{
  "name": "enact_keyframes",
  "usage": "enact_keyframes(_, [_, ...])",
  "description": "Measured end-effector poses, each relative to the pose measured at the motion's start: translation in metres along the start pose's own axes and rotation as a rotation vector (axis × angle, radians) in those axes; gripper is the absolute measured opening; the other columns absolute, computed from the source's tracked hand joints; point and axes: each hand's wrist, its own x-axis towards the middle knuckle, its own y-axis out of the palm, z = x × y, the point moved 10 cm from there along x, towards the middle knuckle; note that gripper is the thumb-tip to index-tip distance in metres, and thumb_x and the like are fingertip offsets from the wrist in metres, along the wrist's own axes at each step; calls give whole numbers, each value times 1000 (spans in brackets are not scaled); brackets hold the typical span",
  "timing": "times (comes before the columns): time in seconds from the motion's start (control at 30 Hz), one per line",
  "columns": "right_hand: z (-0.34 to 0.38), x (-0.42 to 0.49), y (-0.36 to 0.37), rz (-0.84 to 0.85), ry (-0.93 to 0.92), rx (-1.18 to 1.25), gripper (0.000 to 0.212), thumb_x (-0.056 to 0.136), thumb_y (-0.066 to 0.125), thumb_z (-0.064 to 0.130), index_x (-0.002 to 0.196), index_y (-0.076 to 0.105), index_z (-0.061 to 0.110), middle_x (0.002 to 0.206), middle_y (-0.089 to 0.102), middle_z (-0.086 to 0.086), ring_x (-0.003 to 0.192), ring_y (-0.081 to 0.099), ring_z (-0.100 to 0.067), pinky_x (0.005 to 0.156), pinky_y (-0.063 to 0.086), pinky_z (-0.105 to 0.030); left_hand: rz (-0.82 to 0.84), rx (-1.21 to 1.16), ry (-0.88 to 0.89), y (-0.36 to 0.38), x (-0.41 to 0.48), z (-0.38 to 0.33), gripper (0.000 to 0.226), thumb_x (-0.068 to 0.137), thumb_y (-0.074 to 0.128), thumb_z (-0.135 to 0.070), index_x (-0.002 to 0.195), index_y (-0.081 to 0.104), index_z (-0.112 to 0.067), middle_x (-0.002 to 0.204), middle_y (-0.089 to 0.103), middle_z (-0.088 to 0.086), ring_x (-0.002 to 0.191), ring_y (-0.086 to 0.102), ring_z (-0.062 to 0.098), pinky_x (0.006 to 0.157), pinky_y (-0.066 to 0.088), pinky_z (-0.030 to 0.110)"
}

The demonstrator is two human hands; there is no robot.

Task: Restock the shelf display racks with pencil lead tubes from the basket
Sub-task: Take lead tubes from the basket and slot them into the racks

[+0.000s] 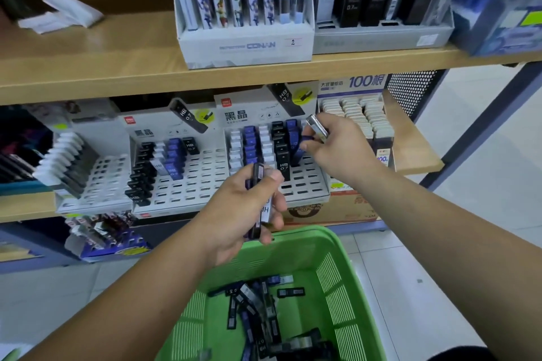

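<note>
Presently tubes (257,177) gripped: left hand (249,209) above basket (340,246), right hand (338,145) at rack (308,183).

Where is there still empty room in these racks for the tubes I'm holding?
Empty slots: front rows of the right rack, below the black tubes; right half of the middle rack, beside the blue tubes. Crowded: the right rack's back rows, by the right hand.

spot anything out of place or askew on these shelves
Yes: loose white packets, blurred, lie in a crooked heap at the left of the upper light wooden shelf, in no holder. Nothing else stands out.
</note>
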Motion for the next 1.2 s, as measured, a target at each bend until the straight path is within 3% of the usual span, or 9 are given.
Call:
enact_keyframes(0.23, [6,2,1,-6,-47,-81,23,90,69,9,90,66,31,86,65,21,90,65,-17,83,56,-39,-34,-39,17,-13,-2,-3,21,105,58,-13,124,63,-6,100,77,14,74,62,21,46,34,25])
enact_keyframes(0.4, [23,-1,4,-23,-232,-299,10,93,65,10,96,69,19,77,61,0,76,58,-31,63,53,-42,-40,47,36,-16,-9,-10,20,105,60,-22,122,58,-11,105,79,6,79,74,23,39,28,22])
enact_keyframes(0.5, [31,-4,17,43,-333,-427,6,94,65,12,95,69,16,86,63,-3,81,57,-30,62,50,-40,-55,55,20,-22,-12,-10,22,105,61,-25,122,59,-13,104,79,5,75,73,25,39,27,23])
enact_keyframes(0.7, [-4,3,7,33,47,-62,14,95,71,22,107,78,16,101,74,-5,94,67,-23,84,57,-36,-94,37,24,-31,-12,-12,26,102,64,-34,117,60,-14,93,79,15,53,61,20,39,26,22])
enact_keyframes(0.8, [14,-4,-5,-43,32,43,10,92,75,24,94,74,14,78,69,-6,69,62,-20,68,54,-37,-122,47,52,-37,-12,-15,26,100,66,-36,113,64,-14,92,79,12,49,49,18,40,29,22])
enact_keyframes(0.9, [44,-22,8,102,69,262,20,92,76,29,86,72,10,67,64,-19,47,44,-22,45,38,-31,-122,9,80,-43,-12,-16,17,101,67,-23,113,67,-10,92,78,9,58,55,18,39,31,23])
enact_keyframes(1.0, [82,-44,37,311,72,385,13,93,76,27,94,74,15,67,65,-19,44,40,-23,39,33,-25,-94,-1,95,-47,-17,-19,13,101,64,-9,113,67,-5,91,76,9,66,60,16,40,32,22])
enact_keyframes(1.1, [96,-49,51,323,73,381,9,95,74,21,98,70,13,55,57,-2,40,38,-21,39,32,-24,-107,-29,103,-58,-26,-21,15,100,63,-4,115,65,-5,94,78,12,68,63,17,40,31,21])
enact_keyframes(1.2, [97,-47,61,292,115,422,9,95,72,17,97,67,9,56,57,-6,38,40,-21,40,34,-26,-180,-101,118,-83,-36,-23,19,99,65,-3,118,64,-8,95,78,16,72,68,16,41,34,20])
